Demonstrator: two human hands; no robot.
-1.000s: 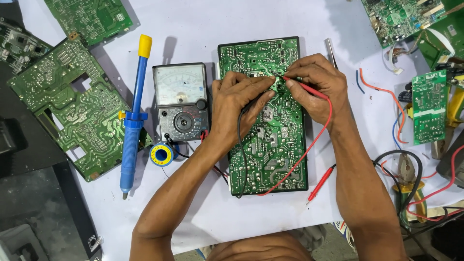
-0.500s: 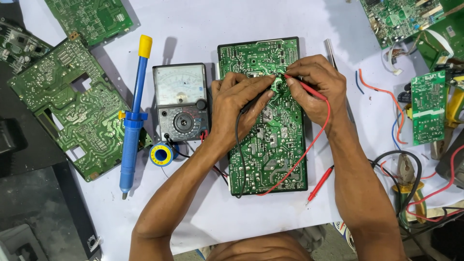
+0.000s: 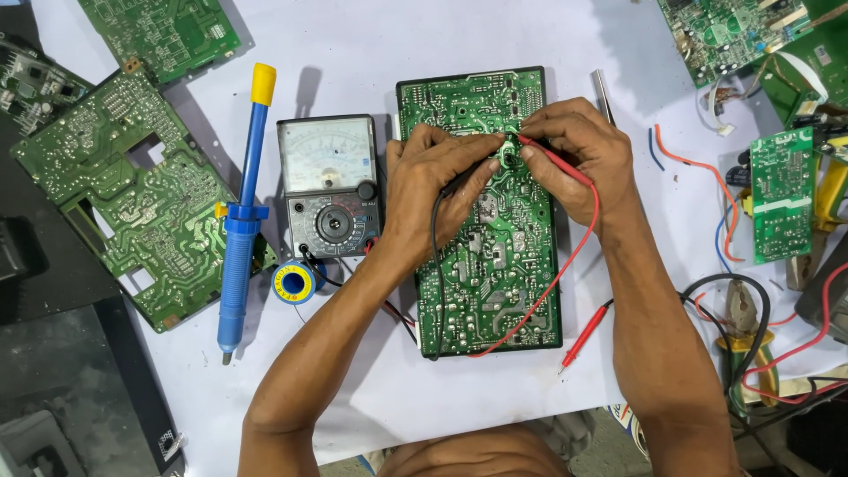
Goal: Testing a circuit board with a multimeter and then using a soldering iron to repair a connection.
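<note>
Two hands meet on the big green circuit board, which lies flat in the middle of the white table. The left hand pinches a black probe and presses its tip onto the top part of the board. The right hand pinches a red probe and holds its tip just beside the black one. A red wire and a black wire loop down across the board. Just left of the board sits a grey meter with a dial. Beside the meter lies a blue suction pump with a yellow top, and a small roll of solder. More green boards lie further out.
</note>
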